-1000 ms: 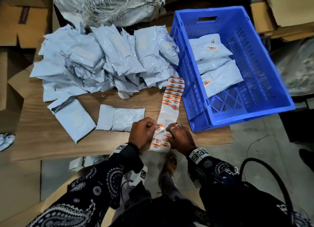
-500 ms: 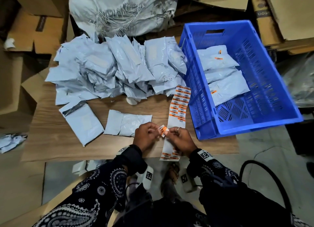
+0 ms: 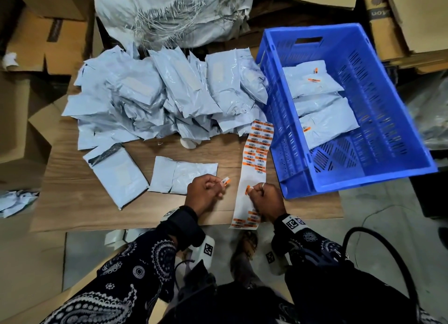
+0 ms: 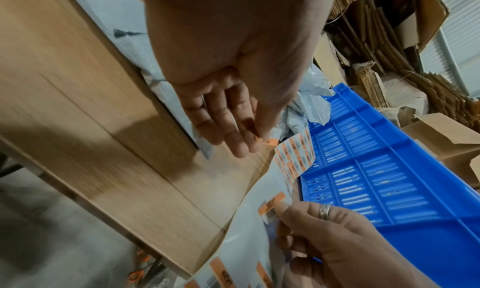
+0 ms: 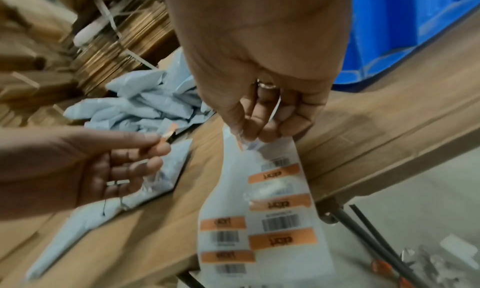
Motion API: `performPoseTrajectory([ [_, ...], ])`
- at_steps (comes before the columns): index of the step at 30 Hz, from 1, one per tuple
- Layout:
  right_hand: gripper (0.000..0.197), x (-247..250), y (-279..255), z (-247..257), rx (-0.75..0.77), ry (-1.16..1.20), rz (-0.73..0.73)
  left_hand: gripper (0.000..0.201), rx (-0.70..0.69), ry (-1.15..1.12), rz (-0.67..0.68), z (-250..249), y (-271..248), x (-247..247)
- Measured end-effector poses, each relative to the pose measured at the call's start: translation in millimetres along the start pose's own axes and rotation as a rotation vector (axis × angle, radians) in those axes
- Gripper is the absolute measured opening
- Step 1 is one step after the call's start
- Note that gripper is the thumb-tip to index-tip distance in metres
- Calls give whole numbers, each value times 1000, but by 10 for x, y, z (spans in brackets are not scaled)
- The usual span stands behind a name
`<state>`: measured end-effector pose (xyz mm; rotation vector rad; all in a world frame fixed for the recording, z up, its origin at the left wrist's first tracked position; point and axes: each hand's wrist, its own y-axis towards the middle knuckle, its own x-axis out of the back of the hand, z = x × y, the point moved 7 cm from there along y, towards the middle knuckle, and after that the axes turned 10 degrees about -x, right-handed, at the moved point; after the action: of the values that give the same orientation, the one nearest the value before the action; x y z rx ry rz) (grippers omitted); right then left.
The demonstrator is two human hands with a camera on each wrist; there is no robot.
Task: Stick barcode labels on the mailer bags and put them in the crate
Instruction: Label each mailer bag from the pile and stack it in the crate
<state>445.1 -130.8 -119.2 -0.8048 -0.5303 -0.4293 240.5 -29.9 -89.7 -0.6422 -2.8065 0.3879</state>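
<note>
Barcode label pinched between thumb and fingertips of left hand, lifted clear of table, just lower right of the lone mailer bag at frame centre. Remaining left fingers loosely extended, holding nothing else. Right hand curled round the label sheet, thumb on a second label part-peeled from the backing; sheet runs from the lower centre edge of the table up toward the crate at right, its near end hanging over the edge. Heap of unlabelled mailer bags in upper centre; a few labelled ones already lying in the crate. One more bag apart at left centre.

Risks, judged from here:
- Label curling onto the fingers or folding on itself, adhesive side being exposed in a light pinch.
- Crooked or wrinkled placement on the slick, puffy bag surface if pressed down one-handed with no support.
- Second label sticking back unevenly, or tearing, under the right thumb.
- Sheet sliding off the table if the right hand lets go, given the overhang.
</note>
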Motion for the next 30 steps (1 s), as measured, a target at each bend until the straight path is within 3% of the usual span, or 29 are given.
performPoseTrajectory([
  [5,21,-19,-54,118,34,-367,-82,8,-3,15,6,18,-37,39],
  [8,26,-17,-44,146,28,-469,-132,8,5,6,9,50,-46,64],
  [13,46,36,7,97,-70,-361,-106,2,7,-6,8,40,-69,83],
  [17,35,128,5,116,-60,-222,-131,8,15,-44,41,60,-78,85],
  [21,19,143,-40,224,53,12,-169,17,22,-82,40,71,-105,135],
  [23,17,-6,-50,308,95,171,-35,19,3,-73,39,63,-122,180],
  [26,29,-356,-125,514,128,258,281,27,-20,-72,40,90,-135,252],
  [30,19,-629,-187,737,110,327,436,32,-40,-106,33,109,-164,367],
])
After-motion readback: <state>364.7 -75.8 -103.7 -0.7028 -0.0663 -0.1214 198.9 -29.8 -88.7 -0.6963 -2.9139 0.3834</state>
